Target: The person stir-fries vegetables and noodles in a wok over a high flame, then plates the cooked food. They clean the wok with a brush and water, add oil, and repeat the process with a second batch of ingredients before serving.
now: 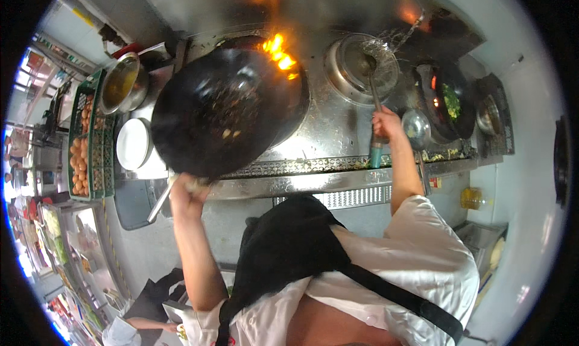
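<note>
My left hand grips the near edge of a large black wok, with what looks like a pale cloth at the grip. The wok is tilted over the left burner, a few small pale pieces of food lying in it. Flames flare at its far right rim. My right hand is closed around the long handle of a ladle. The ladle's head is in a round steel pot of water, where water splashes at the far right side.
A second wok holds chopped greens, with a steel strainer or ladle beside it. Left stand white plates, a steel bowl of yellowish liquid and a green crate of eggs. Another person's hand shows lower left.
</note>
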### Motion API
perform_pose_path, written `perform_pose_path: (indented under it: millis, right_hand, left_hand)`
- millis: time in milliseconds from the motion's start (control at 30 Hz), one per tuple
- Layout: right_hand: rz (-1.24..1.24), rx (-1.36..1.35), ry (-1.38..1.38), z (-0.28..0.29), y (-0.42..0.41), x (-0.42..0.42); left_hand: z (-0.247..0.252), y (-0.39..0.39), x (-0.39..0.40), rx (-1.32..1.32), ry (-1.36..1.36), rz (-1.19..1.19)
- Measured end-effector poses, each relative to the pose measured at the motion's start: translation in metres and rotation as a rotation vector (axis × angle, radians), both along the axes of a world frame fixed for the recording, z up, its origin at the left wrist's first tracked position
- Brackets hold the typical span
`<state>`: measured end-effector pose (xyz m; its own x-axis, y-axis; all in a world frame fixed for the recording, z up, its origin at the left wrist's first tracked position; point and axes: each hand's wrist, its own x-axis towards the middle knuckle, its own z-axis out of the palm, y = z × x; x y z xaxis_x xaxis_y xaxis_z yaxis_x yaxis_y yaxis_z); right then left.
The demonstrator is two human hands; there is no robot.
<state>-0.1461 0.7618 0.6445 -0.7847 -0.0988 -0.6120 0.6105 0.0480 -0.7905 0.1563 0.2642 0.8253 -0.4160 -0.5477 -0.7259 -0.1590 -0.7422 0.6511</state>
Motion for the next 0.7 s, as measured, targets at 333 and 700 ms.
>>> perform_pose_path:
  millis: [333, 700]
  right_hand:
    - [-0.146, -0.846, -0.335, 0.138, -0.045, 0.064]
    - [0.121, 0.836, 0.339, 0.047, -0.079, 0.036]
  left_hand:
    - [-0.132, 0.002, -0.099, -0.035, -0.005, -0.144]
    - [-0.095, 0.013, -0.085, 0.048, -0.187, -0.558]
